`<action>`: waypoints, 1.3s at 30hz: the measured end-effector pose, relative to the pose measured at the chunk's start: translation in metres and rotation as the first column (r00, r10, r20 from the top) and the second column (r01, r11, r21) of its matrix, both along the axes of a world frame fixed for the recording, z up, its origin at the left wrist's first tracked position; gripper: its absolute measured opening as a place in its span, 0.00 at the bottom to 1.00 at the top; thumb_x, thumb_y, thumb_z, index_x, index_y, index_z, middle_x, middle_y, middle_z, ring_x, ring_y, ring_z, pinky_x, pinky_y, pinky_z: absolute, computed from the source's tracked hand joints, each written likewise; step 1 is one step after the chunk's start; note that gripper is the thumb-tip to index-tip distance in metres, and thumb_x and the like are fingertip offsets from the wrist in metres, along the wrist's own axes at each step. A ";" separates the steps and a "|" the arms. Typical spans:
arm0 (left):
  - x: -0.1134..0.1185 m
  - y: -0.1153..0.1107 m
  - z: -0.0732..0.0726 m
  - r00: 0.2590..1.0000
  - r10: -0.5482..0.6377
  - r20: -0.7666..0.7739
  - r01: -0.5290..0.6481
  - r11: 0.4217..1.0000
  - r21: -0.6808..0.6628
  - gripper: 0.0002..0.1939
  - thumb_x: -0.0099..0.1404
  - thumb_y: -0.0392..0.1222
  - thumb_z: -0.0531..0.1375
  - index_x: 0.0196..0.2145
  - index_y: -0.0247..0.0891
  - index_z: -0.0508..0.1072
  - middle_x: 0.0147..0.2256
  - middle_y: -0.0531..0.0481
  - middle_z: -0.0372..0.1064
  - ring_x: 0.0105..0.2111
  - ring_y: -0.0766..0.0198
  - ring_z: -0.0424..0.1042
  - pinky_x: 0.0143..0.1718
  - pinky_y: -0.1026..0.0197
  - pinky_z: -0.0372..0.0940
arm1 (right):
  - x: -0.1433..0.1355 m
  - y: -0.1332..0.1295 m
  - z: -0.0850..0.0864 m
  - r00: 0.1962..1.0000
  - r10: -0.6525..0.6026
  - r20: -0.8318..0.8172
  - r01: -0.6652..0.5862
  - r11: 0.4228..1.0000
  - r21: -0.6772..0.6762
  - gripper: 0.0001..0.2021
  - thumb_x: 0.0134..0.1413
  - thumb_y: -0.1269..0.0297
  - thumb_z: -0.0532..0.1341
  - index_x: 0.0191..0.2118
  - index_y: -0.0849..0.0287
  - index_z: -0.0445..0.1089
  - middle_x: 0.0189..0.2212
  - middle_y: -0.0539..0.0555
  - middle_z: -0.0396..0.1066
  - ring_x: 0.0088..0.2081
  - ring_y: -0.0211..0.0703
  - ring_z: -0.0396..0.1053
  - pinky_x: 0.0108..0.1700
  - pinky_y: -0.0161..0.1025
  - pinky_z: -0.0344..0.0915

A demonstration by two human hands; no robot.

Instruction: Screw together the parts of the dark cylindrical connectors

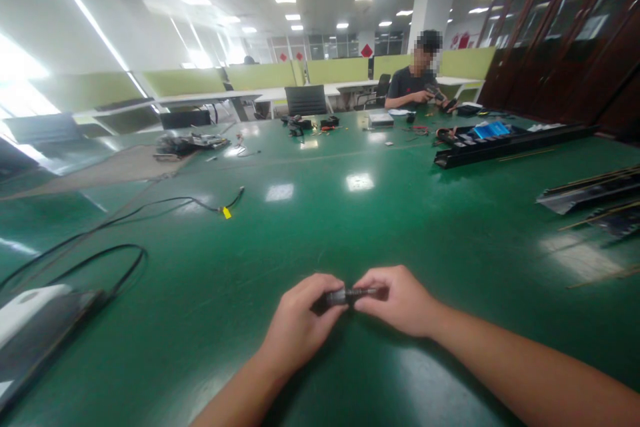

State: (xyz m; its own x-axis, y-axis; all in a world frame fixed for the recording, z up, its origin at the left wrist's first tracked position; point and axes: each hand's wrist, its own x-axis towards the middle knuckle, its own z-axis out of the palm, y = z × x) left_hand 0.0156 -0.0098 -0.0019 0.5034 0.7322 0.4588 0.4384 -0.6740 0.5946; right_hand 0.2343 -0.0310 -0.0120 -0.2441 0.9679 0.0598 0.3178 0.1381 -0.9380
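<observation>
Near the front of the green table point(300, 233), my left hand point(300, 320) pinches the thicker end of a small dark cylindrical metal part point(339, 297) between thumb and fingers. From its right side runs a thin dark shaft point(361, 292), which the thumb and fingers of my right hand point(405, 303) grip. The part lies roughly level, and both hands almost meet around it. Fingers cover its two ends, so I cannot tell what exactly it is or whether shaft and cylinder are one piece.
A black cable point(190, 200) with a yellow tag point(227, 213) crosses the left side, near a white-and-dark device point(45, 320). Long black rails point(500, 150) lie at right. Across the table a person point(407, 87) handles a dark tool. Small parts point(300, 125) lie at the far edge.
</observation>
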 end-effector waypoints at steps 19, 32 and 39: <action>0.000 -0.001 -0.001 1.000 -0.003 -0.001 0.003 1.000 0.021 0.11 0.61 0.34 0.64 0.42 0.41 0.73 0.39 0.50 0.75 0.40 0.64 0.74 0.42 0.63 0.70 | 0.002 -0.001 0.003 1.000 -0.004 0.027 0.004 1.000 0.029 0.05 0.51 0.66 0.67 0.35 0.59 0.78 0.30 0.52 0.78 0.31 0.42 0.73 0.35 0.35 0.65; -0.001 -0.001 0.000 1.000 0.003 -0.005 -0.003 1.000 0.000 0.10 0.61 0.34 0.64 0.42 0.41 0.73 0.39 0.49 0.75 0.39 0.64 0.74 0.41 0.63 0.69 | 0.002 0.000 0.002 1.000 0.003 0.015 -0.003 1.000 0.008 0.06 0.51 0.65 0.67 0.36 0.60 0.78 0.30 0.53 0.78 0.31 0.43 0.73 0.36 0.36 0.66; -0.002 -0.001 0.001 1.000 0.008 -0.005 -0.007 1.000 0.021 0.11 0.60 0.35 0.65 0.42 0.41 0.74 0.39 0.50 0.75 0.39 0.64 0.74 0.42 0.63 0.70 | 0.002 -0.001 0.004 1.000 0.002 0.018 -0.002 1.000 0.013 0.06 0.51 0.66 0.66 0.36 0.60 0.78 0.30 0.53 0.78 0.30 0.41 0.72 0.35 0.35 0.65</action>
State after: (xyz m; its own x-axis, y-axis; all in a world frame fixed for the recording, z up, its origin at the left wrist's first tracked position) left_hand 0.0139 -0.0108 -0.0010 0.5002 0.7262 0.4716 0.4464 -0.6829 0.5782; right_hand 0.2366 -0.0321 -0.0081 -0.2473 0.9666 0.0679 0.3339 0.1508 -0.9305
